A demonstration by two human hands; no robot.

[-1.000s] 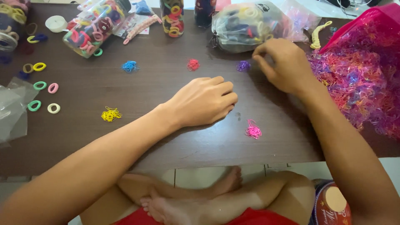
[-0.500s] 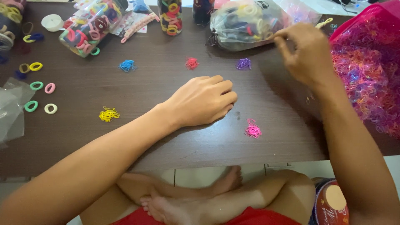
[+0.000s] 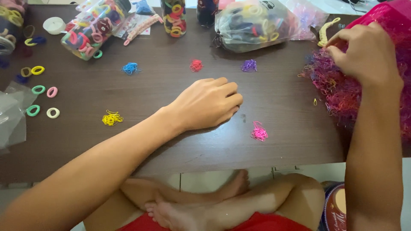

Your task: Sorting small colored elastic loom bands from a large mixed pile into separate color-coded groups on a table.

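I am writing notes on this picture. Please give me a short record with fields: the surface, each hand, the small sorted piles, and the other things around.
surface: dark brown table
left hand: left hand rests loosely closed on the table, holding nothing visible
right hand: right hand is over the mixed heap of tiny elastic bands, fingertips pinched; a held band cannot be seen
sorted piles: blue pile, red pile, purple pile, yellow pile, pink pile
around: clear bag of hair ties, tipped jar of hair ties

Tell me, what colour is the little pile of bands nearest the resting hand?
Pink pile, by the left hand; head view.
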